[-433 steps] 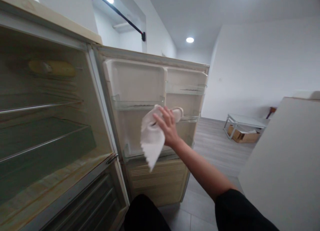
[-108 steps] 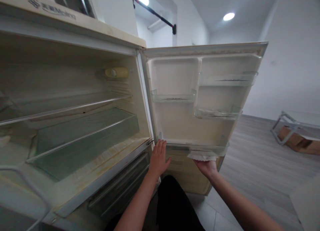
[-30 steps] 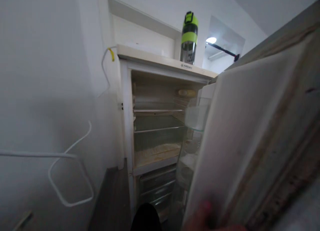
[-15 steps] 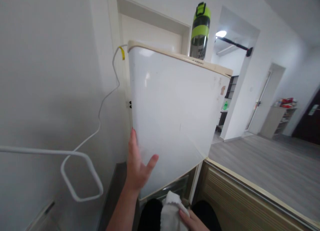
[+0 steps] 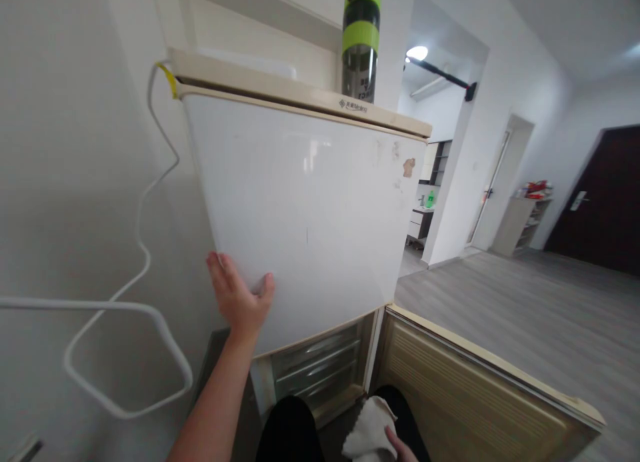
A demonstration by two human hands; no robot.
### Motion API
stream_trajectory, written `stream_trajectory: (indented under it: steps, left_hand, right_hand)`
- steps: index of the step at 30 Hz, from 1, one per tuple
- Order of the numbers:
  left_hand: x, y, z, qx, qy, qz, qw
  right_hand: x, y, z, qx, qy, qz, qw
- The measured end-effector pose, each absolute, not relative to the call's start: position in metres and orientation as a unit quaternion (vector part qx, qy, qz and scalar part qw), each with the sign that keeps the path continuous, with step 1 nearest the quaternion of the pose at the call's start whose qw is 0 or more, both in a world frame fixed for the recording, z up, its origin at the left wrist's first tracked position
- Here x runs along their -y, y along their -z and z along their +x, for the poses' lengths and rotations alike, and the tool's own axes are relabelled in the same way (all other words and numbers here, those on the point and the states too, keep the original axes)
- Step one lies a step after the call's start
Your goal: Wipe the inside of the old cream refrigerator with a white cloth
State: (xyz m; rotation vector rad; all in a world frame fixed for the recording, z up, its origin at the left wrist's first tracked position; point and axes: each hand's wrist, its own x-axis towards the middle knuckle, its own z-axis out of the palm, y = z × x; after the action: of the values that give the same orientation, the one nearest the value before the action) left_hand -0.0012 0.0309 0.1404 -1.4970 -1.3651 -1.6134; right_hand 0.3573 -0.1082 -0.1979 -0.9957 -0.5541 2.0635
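My left hand [image 5: 241, 302] rests against the left edge of the refrigerator's white upper door [image 5: 310, 202], its thumb spread out on the front. This door lies under the beige top panel [image 5: 280, 89], with a thin dark gap between them. My right hand [image 5: 397, 443], partly cut off by the lower frame edge, grips a whitish cloth [image 5: 369, 427] over my lap. The lower door [image 5: 465, 382] stands open to the right, showing its ribbed inner side. Inside the lower compartment are several clear drawer fronts [image 5: 320, 365].
A green-and-black water bottle [image 5: 360, 49] stands on top of the refrigerator. A white cable [image 5: 145, 195] hangs along the left wall, and a white bent tube [image 5: 170, 342] juts in nearby. My knees [image 5: 290, 429] are close to the lower compartment. Grey floor [image 5: 480, 295] stretches right.
The upper door has swung back toward the refrigerator body, my left hand staying at its edge. The view has shifted, showing more of the top panel and drawers. The cloth remains in my right hand.
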Motion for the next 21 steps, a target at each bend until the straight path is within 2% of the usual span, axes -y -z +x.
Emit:
stream_trajectory:
  steps: [5,9,15,21]
  left_hand:
    - [-0.034,-0.131,0.002,0.515,0.583,-0.541,0.32]
    - [-0.032,-0.13,0.004,0.518,0.584,-0.546,0.304]
    - [-0.032,-0.131,0.006,0.53,0.573,-0.549,0.298]
    - [-0.032,-0.131,0.005,0.541,0.564,-0.55,0.295]
  right_hand:
    - [0.11,0.222,0.357,0.124,-0.844,-0.35,0.388]
    - [0.116,0.234,0.365,0.105,-0.855,-0.326,0.389]
    - [0.118,0.228,0.365,0.118,-0.851,-0.294,0.42]
    - [0.119,0.22,0.352,0.125,-0.86,-0.302,0.392]
